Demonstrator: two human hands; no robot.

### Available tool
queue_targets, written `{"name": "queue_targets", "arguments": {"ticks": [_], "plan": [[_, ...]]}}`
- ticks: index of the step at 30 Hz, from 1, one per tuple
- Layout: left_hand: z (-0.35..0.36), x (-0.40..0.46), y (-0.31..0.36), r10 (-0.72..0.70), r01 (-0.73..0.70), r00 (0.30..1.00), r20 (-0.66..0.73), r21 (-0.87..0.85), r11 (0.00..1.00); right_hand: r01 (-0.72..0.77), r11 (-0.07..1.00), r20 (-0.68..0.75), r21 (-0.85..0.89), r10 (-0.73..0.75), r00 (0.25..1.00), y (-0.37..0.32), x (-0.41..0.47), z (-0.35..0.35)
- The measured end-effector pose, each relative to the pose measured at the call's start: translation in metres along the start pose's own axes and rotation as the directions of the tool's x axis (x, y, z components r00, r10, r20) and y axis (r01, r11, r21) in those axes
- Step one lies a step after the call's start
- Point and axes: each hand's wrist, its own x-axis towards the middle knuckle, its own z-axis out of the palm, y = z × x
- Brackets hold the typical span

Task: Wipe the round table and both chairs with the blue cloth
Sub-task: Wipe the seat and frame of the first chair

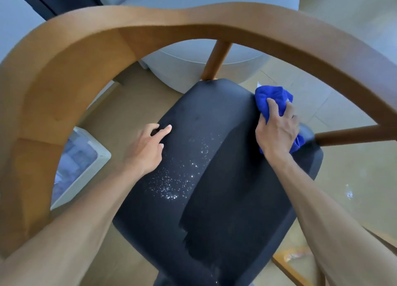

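Right hand (277, 133) is clenched round the bunched blue cloth (272, 98), fingers curled over the wad, pressing it onto the far right edge of the dark chair seat (214, 199). Cloth sticks out past the fingertips and a bit shows below the wrist side too, so it's wadded, not spread flat. Probably bunched for pressure on the seat edge.

Left hand (148, 148) is released, grasping nothing: fingers loosely spread, tips resting on the left part of the seat. Looks like a brace to steady the chair while the other hand scrubs.

Seat state: a scatter of shiny droplets (178, 178) sits mid-left, between the two hands. The right half reads darker with a clean boundary, looks like a damp wiped band; left half reads as not yet done. My guess: seat is about half covered, next passes need to sweep leftward through the droplets.

Curved wooden backrest (150, 21) arcs over the top of the view, with spindles running down to the seat at the back and right. Both arms reach in under it, which limits stroke length.

Outward: pale wood floor (129, 113), a white box (86, 161) on the floor at left, a grey upholstered piece (193, 55) behind the chair. The round desk and the second chair can't be identified from here.
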Motion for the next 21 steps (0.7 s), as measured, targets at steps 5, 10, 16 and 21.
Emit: {"name": "queue_targets", "arguments": {"ticks": [5, 10, 16, 21], "plan": [[-0.001, -0.002, 0.002, -0.004, 0.004, 1.0, -0.003, 0.05, 0.999, 0.086, 0.996, 0.017, 0.004, -0.086, 0.996, -0.013, -0.022, 0.005], [-0.002, -0.002, 0.004, -0.001, 0.0, 1.0, 0.014, 0.045, 0.999, 0.137, 0.99, 0.008, 0.037, -0.137, 0.991, -0.016, -0.036, 0.007], [-0.003, -0.004, 0.005, 0.001, -0.002, 1.0, 0.018, 0.051, 0.999, 0.123, 0.992, 0.031, -0.007, -0.123, 0.992, -0.016, -0.036, 0.007], [-0.003, -0.005, 0.005, -0.006, 0.005, 1.0, 0.016, 0.064, 0.998, 0.128, 0.991, 0.037, -0.037, -0.126, 0.991, -0.016, -0.037, 0.007]]}}
